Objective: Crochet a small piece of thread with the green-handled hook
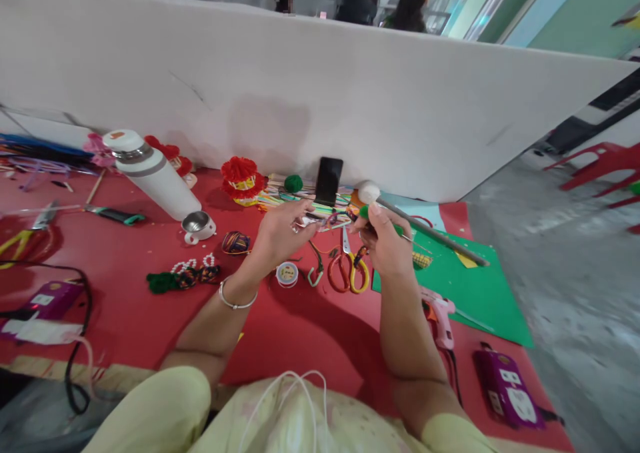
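My left hand [283, 233], with a silver bracelet at the wrist, pinches something small and pale that I cannot make out. My right hand [385, 239] is closed around a green yarn piece [367, 211], and a thin metal rod sticks out to its right. A dark multicoloured strand [341, 214] spans the gap between both hands. Below them lie red and yellow scissors [350, 266], a round spool [287, 274] and a small green hooked piece [315, 273]. Left of my left hand is a ball of multicoloured yarn [236, 242].
A white bottle [155, 179], a metal cup [197, 226] and a beaded yarn piece [183, 276] stand or lie left. A phone [329, 181] leans on the white partition [300, 73]. At right are a pink glue gun [441, 316], green sheet [480, 286], grey rod [435, 233] and purple power box [509, 389].
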Motion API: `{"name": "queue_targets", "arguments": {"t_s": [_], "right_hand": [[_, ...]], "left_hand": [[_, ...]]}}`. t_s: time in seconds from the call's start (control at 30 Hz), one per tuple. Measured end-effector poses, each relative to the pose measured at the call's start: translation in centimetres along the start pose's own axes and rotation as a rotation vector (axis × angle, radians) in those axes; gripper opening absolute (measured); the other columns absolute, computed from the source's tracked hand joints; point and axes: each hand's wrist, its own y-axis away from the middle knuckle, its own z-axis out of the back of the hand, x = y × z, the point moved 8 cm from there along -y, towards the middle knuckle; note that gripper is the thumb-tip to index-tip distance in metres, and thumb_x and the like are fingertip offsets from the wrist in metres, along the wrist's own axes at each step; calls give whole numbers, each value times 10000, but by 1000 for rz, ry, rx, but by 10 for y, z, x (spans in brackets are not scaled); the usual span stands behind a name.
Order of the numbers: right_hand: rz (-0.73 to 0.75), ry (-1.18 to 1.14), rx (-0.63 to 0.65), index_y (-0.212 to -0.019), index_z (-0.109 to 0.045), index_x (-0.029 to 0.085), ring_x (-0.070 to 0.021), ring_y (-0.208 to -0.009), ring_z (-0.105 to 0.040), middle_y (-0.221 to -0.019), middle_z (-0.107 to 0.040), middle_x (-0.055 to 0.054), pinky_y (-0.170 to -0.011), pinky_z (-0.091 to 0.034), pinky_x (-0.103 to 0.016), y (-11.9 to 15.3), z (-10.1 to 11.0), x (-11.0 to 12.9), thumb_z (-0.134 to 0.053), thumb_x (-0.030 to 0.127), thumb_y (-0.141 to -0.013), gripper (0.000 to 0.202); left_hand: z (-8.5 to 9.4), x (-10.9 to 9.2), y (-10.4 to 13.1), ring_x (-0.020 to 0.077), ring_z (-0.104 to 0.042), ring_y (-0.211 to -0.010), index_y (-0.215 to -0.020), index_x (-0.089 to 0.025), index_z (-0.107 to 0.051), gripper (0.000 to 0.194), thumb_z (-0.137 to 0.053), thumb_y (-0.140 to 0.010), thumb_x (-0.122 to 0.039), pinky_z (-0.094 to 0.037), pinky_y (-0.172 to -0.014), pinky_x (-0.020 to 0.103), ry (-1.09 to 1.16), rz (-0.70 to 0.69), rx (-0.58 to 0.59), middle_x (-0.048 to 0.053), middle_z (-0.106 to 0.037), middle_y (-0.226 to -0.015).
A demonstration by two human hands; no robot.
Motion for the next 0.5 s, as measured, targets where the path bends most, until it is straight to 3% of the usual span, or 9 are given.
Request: {"name": "queue_targets", "arguments": {"t_s": [0.13, 0.23, 0.37, 0.5], "right_hand": [[-20, 5, 23, -614, -702, 226, -74, -400, -321, -504, -637, 12, -424, -161, -293, 1, -2, -3, -749, 678, -875, 524], [-40, -11, 35, -616, -707, 224, -72, -393, -329, -484, -609, 18, -423, -147, -291, 1, -2, -4, -758, 668, -873, 515], [-93, -30, 70, -604, -689, 221, -64, -383, -323, -500, -623, 17, -405, -151, -278, 3, -8, -7, -768, 690, -851, 536], [-119, -72, 52, -582, -678, 216, -55, -371, -307, -487, -618, 15, -389, -134, -267, 4, -11, -6, -819, 700, -783, 542]], "left_hand": [[3, 1, -5, 281, -738, -1086, -1236, -217, -807, 425, -869, -841, -361, -598, -938, 411, 59, -8, -37, 139, -793, -1291], [3, 4, -8, 319, -693, -1254, -1298, -217, -785, 553, -912, -800, -422, -642, -882, 390, 279, 49, -65, 162, -708, -1453], [-5, 9, -6, 279, -709, -1208, -1347, -254, -763, 571, -813, -882, -581, -640, -653, 268, 673, 212, -55, 135, -559, -1640], [-5, 6, -4, 209, -749, -922, -1121, -220, -853, 499, -745, -913, -661, -484, -434, 199, 763, 288, 13, 147, -718, -1445]]}}
